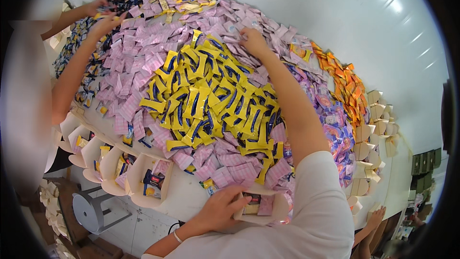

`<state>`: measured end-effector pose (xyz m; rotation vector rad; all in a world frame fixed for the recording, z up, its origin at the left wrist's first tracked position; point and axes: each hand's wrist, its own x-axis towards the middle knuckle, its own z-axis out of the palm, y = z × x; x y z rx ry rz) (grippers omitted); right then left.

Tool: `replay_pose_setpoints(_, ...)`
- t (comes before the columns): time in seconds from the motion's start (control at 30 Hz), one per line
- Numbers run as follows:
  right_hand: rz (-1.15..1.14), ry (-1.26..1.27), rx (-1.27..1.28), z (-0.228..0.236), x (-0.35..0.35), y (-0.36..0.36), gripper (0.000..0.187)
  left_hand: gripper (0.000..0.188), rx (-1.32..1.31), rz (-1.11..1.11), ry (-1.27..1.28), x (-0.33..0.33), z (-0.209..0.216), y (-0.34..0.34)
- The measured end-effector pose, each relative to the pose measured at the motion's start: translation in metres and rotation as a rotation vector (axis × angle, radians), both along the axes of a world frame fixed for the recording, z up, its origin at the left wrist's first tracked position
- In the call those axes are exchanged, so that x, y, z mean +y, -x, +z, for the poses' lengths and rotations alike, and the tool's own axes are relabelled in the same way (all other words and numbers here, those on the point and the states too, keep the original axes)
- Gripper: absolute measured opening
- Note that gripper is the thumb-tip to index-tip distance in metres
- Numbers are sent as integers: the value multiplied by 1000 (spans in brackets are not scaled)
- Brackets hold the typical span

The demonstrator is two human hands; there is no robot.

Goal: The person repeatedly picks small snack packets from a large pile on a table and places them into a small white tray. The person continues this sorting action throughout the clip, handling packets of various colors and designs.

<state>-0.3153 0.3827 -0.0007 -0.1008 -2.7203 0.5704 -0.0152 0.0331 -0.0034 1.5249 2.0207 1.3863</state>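
My left hand (223, 208) grips the side of a small open cream carton (281, 207) at the table's near edge. Inside the carton are a pink packet (265, 205) and some dark and beige packets. My right arm stretches across the heap to the far side. There my right hand (255, 43) has its fingers curled down among pink checked packets (234, 24); whatever they pinch is hidden. Between my two hands lies a large mound of yellow and dark blue packets (206, 91), with more pink packets around it.
At the left, another person's hands (106, 25) work over dark small packets (72, 52). Partly filled cartons (149, 182) line the near left edge, above a grey stool (90, 213). Purple packets (335, 124), orange packets (342, 79) and more cartons (366, 151) lie right. Another hand (376, 217) shows lower right.
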Motion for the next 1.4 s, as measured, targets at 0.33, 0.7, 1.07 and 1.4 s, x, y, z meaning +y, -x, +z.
replay_pose_setpoints(0.33,324,446,-99,75,-51,-104,23,65,-85,-28,-67,-5,18,-2)
replay_pose_setpoints(0.7,321,168,600,39,-135,-109,14,66,71,-1,-73,-3,-6,-15)
replay_pose_setpoints(1.07,-278,122,359,67,123,-234,47,84,181,1,-33,-5,-8,-19)
replay_pose_setpoints(1.4,-901,-199,-466,17,237,-297,32,87,197,20,-104,-9,-23,-18)
